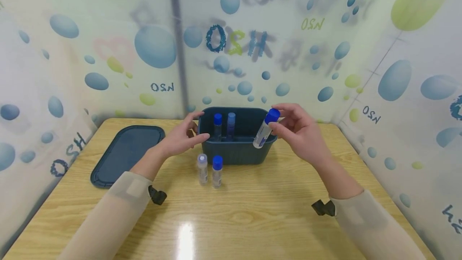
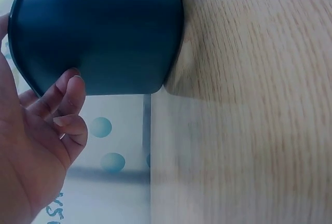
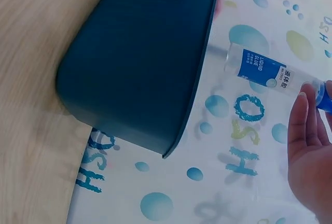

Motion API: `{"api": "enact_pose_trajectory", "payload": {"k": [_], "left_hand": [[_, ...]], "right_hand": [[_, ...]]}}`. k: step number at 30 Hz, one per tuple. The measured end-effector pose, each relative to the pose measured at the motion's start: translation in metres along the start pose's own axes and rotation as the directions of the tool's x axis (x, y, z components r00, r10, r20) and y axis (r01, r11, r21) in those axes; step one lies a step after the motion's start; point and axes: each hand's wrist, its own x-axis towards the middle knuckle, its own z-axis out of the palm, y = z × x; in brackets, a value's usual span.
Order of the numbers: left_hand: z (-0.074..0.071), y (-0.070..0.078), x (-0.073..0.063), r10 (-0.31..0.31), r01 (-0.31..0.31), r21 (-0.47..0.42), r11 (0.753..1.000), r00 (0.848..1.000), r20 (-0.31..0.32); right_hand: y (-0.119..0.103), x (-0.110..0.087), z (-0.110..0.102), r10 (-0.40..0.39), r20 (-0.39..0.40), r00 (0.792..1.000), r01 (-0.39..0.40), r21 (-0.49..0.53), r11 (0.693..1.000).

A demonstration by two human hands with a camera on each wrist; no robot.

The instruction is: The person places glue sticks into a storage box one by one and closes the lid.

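right fingers (image 1: 283, 131) around a glue bottle (image 1: 262, 135), cap (image 1: 272, 114) partly covered, left fingers (image 1: 199, 139) loose against the bin (image 1: 234, 153)

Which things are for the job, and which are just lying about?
Seemingly for the job:
glue bottle in the right hand
dark bin, left hand at its rim
bottles inside it
bottles standing in front

Probably just lying about:
dark lid, untouched

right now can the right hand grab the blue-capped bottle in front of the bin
Probably not: the right hand already grips a glue bottle. Otherwise the way looks free, with nothing standing to the right of the front bottle.
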Motion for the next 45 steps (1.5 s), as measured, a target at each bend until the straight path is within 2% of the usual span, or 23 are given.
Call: {"api": "enact_pose_trajectory", "payload": {"k": [6,10,25,33,39,45], "left_hand": [[-0.001,0.0,0.0,0.022,-0.022,-0.002,1.0,1.0,-0.009],[-0.001,0.0,0.0,0.012,-0.012,-0.002,1.0,1.0,-0.015],[0.001,-0.001,-0.002,0.008,-0.009,-0.017,1.0,1.0,-0.03],[0.003,-0.003,-0.001,0.007,-0.007,-0.017,1.0,1.0,-0.029],[0.003,-0.003,0.0,-0.004,0.003,-0.024,1.0,1.0,-0.019],[0.003,-0.003,0.0,-0.009,0.009,-0.036,0.999,1.0,-0.01]], "right_hand": [[0.004,0.015,-0.006,0.036,-0.097,0.995,-0.037,-0.007,0.999],[0.012,0.023,-0.007,0.085,-0.112,0.99,-0.086,-0.007,0.996],[0.054,0.042,0.011,0.217,-0.045,0.975,-0.22,-0.072,0.973],[0.077,0.047,0.018,0.245,-0.011,0.969,-0.245,-0.093,0.965],[0.087,0.054,0.022,0.275,0.003,0.961,-0.272,-0.13,0.953],[0.093,0.062,0.026,0.326,0.041,0.945,-0.316,-0.161,0.935]]}}
